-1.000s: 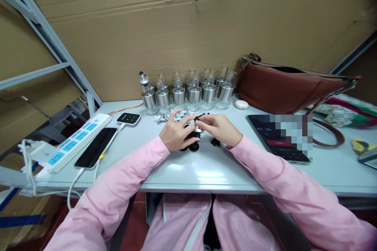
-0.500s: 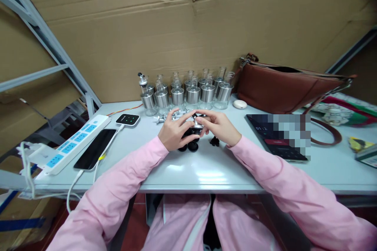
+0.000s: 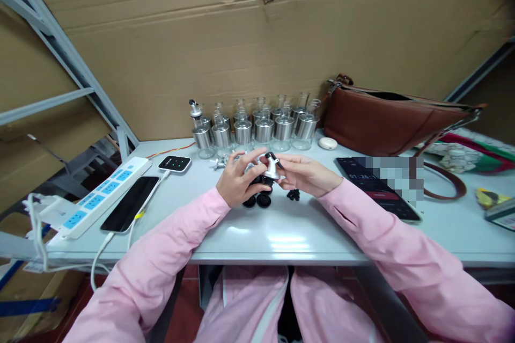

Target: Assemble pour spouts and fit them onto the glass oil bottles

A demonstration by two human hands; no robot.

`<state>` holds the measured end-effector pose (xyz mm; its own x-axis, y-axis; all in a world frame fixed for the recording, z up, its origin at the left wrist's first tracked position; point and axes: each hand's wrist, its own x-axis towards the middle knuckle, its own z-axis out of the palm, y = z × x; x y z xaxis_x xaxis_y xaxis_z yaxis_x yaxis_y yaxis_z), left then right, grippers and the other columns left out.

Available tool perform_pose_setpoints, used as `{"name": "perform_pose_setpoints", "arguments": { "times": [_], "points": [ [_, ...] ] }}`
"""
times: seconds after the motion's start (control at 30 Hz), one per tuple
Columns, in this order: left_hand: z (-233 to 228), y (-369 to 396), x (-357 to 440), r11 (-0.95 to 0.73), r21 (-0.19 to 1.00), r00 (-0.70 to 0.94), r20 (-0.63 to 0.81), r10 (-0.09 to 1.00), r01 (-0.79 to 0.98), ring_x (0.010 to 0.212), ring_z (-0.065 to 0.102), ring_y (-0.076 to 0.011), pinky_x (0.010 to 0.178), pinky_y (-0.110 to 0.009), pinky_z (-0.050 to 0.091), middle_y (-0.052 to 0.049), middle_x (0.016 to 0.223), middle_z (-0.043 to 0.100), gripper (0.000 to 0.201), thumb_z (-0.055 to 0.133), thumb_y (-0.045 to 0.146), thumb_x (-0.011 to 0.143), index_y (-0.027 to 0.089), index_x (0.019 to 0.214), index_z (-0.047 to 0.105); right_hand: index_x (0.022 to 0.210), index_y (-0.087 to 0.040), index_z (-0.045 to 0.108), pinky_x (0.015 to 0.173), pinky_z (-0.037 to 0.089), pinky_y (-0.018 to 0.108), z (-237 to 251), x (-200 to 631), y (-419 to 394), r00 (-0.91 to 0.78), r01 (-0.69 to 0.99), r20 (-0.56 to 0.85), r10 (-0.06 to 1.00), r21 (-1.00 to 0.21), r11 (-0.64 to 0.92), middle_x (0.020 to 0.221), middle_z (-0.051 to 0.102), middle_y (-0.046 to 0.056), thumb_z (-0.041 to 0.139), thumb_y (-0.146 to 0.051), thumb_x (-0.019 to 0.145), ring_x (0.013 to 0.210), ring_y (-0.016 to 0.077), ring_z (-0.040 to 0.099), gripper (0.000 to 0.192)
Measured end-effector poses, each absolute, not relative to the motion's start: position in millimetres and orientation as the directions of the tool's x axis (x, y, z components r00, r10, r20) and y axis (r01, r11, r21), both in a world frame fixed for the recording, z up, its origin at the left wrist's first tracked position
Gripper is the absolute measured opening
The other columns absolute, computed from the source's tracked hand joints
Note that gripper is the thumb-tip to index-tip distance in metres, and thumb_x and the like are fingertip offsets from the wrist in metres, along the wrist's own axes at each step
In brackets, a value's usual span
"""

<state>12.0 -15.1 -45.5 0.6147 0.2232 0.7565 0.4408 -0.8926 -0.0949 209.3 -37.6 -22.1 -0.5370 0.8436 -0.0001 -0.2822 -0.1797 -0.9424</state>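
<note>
Pinched between left hand [image 3: 238,182] and right hand [image 3: 304,174], grips closed on a spout [image 3: 272,165], seemingly capped black, just above black discs [image 3: 257,201] on the tabletop [image 3: 281,230].

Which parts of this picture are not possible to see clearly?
- Head view: the small spout part between left hand and right hand is too small, half covered by fingers.
- Tablet: screen pixelated.
- Black caps: partly hidden under the left hand.
- Yellow item: blurred, near the edge.

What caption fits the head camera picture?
Both hands, left hand and right hand, hold a small spout cap before bottles.
</note>
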Motion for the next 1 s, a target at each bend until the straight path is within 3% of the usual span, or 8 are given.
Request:
{"name": "perform_pose_setpoints", "arguments": {
  "times": [0.13, 0.4, 0.57, 0.7, 0.87, 1.0],
  "points": [
    [-48, -15, 13, -0.934, -0.023, 0.585, 0.785, 0.204, 0.357, 0.101, 0.053, -0.0205, 0.088, -0.038, 0.043, -0.016, 0.126, 0.046, 0.038, 0.032, 0.052, 0.09, 0.021, 0.108, 0.046, 0.091, -0.019, 0.067, 0.047, 0.036, 0.02, -22, 208, -40, -0.61, -0.334, 0.019, 0.792, -0.913, -0.236, 0.076, 0.06, 0.003, 0.07, -0.038, 0.068, 0.062, 0.01, 0.052, 0.029],
    [-51, -11, 18, -0.966, 0.04, 0.563, 0.806, 0.182, 0.254, 0.092, 0.053, -0.0185, 0.083, -0.037, 0.048, -0.016, 0.125, 0.038, 0.033, 0.04, 0.047, 0.089, 0.021, 0.108, 0.042, 0.087, -0.017, 0.064, 0.051, 0.039, 0.017, -27, 202, -37, -0.583, -0.44, 0.069, 0.81, -0.865, -0.243, 0.068, 0.055, -0.003, 0.076, -0.027, 0.066, 0.054, 0.0038, 0.046, 0.026],
    [-47, -12, 19, -0.97, 0.058, 0.61, 0.768, 0.193, 0.234, 0.102, 0.054, -0.0211, 0.085, -0.04, 0.047, -0.019, 0.135, 0.033, 0.031, 0.04, 0.046, 0.089, 0.021, 0.107, 0.041, 0.088, -0.016, 0.063, 0.053, 0.039, 0.019, -28, 203, -37, -0.58, -0.453, 0.066, 0.812, -0.854, -0.254, 0.072, 0.056, -0.002, 0.073, -0.024, 0.068, 0.058, 0.0056, 0.047, 0.024],
    [-45, -12, 18, -0.965, 0.025, 0.667, 0.718, 0.199, 0.26, 0.103, 0.056, -0.023, 0.084, -0.039, 0.048, -0.023, 0.133, 0.04, 0.03, 0.041, 0.043, 0.09, 0.018, 0.107, 0.042, 0.086, -0.016, 0.063, 0.053, 0.039, 0.021, -31, 205, -33, -0.559, -0.439, 0.043, 0.828, -0.863, -0.251, 0.075, 0.058, 0.0, 0.07, -0.026, 0.07, 0.06, 0.0081, 0.049, 0.02],
    [-45, -12, 17, -0.943, -0.084, 0.676, 0.717, 0.168, 0.323, 0.106, 0.054, -0.024, 0.082, -0.037, 0.046, -0.019, 0.127, 0.049, 0.031, 0.042, 0.044, 0.09, 0.019, 0.108, 0.046, 0.079, -0.018, 0.063, 0.049, 0.038, 0.022, -33, 204, -29, -0.547, -0.439, 0.031, 0.837, -0.862, -0.254, 0.07, 0.058, 0.0, 0.061, -0.039, 0.077, 0.059, 0.0102, 0.049, 0.021],
    [-44, -8, 12, -0.918, -0.156, 0.683, 0.715, 0.149, 0.364, 0.1, 0.056, -0.022, 0.079, -0.035, 0.044, -0.013, 0.119, 0.054, 0.028, 0.048, 0.041, 0.088, 0.021, 0.108, 0.049, 0.079, -0.018, 0.063, 0.059, 0.043, 0.024, -32, 203, -31, -0.508, -0.409, 0.073, 0.858, -0.898, -0.166, 0.075, 0.059, 0.001, 0.061, -0.034, 0.077, 0.068, 0.0114, 0.053, 0.016]
  ]
}}
